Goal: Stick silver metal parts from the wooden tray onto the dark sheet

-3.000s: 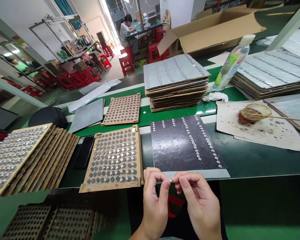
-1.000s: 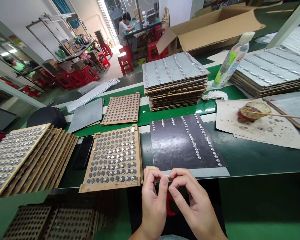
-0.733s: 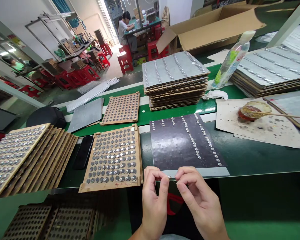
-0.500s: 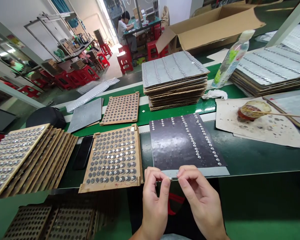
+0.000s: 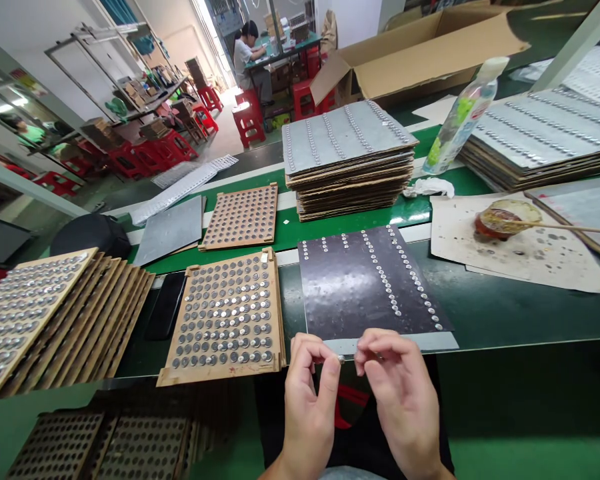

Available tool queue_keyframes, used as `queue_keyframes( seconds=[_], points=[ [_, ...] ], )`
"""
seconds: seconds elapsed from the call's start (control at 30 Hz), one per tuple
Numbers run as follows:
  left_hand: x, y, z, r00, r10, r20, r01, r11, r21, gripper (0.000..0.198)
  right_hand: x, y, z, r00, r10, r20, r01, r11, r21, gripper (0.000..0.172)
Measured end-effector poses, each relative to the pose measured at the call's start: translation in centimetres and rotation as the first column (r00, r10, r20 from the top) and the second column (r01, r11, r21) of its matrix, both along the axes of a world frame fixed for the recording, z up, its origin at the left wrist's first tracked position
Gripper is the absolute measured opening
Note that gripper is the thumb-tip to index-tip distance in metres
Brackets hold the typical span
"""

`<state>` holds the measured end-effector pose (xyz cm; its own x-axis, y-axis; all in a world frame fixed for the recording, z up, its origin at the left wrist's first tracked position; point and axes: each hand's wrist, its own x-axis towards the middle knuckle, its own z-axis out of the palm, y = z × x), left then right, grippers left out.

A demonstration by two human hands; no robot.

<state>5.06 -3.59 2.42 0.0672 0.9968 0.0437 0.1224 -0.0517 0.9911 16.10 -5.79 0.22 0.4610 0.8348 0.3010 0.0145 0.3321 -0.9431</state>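
Note:
My left hand (image 5: 310, 400) pinches a tiny silver metal disc (image 5: 341, 359) between thumb and forefinger, just off the near table edge. My right hand (image 5: 400, 393) hovers beside it with fingers curled and pinched together; what they hold is too small to name. Just beyond the hands lies a dark sheet (image 5: 365, 283) with rows of small silver discs stuck on it. To the left lies a wooden hole tray (image 5: 275, 313) filled with round discs.
Stacked wooden trays (image 5: 55, 320) lie at the left and another tray (image 5: 243, 217) farther back. Piles of grey boards (image 5: 350, 160) stand behind, with a plastic bottle (image 5: 463, 117), a glue dish (image 5: 505, 217) on paper and an open carton (image 5: 420, 53). A person sits at a far table.
My right hand's fingers have drawn slightly away from the left, which keeps the small disc. The hands stay at the near table edge.

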Motion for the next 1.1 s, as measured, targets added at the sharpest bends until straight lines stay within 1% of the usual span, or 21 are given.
queue_keyframes(
  seconds=[0.03, 0.07, 0.13, 0.2, 0.27, 0.37, 0.63, 0.87, 1.0, 1.1],
  points=[
    [-0.01, 0.03, 0.01, 1.000, 0.009, -0.003, -0.009, 1.000, 0.004, 0.034, -0.03, -0.12, -0.20, 0.993, -0.057, 0.106, 0.052, 0.997, 0.054, 0.010],
    [-0.02, 0.05, 0.02, 1.000, 0.016, -0.005, -0.016, 1.000, 0.007, 0.035, -0.02, -0.21, -0.38, 0.966, -0.118, 0.229, 0.094, 0.989, 0.116, 0.017],
    [-0.02, 0.07, 0.03, 1.000, 0.018, -0.004, -0.018, 1.000, 0.008, 0.035, 0.12, -0.25, -0.63, 0.867, -0.210, 0.452, 0.120, 0.968, 0.220, 0.026],
    [0.00, 0.04, 0.04, 1.000, 0.017, -0.001, -0.017, 1.000, 0.011, 0.036, 0.31, -0.15, -0.71, 0.780, -0.248, 0.575, 0.113, 0.959, 0.261, 0.028],
    [0.01, 0.01, 0.05, 1.000, 0.018, 0.000, -0.018, 1.000, 0.021, 0.035, 0.45, 0.00, -0.67, 0.735, -0.259, 0.626, 0.109, 0.957, 0.268, 0.028],
    [-0.01, -0.03, 0.07, 1.000, 0.021, -0.001, -0.021, 0.999, 0.027, 0.035, 0.52, 0.16, -0.56, 0.714, -0.256, 0.651, 0.098, 0.958, 0.270, 0.028],
    [-0.11, -0.10, -0.03, 1.000, 0.009, 0.002, -0.009, 0.999, 0.031, 0.032, 0.62, 0.23, -0.55, 0.710, -0.258, 0.656, 0.072, 0.952, 0.298, 0.030],
    [-0.23, -0.09, -0.08, 1.000, -0.017, 0.025, 0.016, 0.999, 0.031, 0.032, 0.43, 0.54, -0.53, 0.699, -0.301, 0.648, 0.079, 0.934, 0.349, 0.023],
    [-0.18, -0.18, -0.13, 0.999, -0.011, 0.042, 0.010, 1.000, 0.027, 0.033, 0.42, 0.54, -0.63, 0.692, -0.304, 0.654, 0.070, 0.931, 0.359, 0.024],
    [-0.11, -0.30, -0.23, 0.999, -0.007, 0.049, 0.006, 1.000, 0.029, 0.034, 0.50, 0.56, -0.66, 0.702, -0.314, 0.640, 0.069, 0.924, 0.377, 0.024]
  ],
)
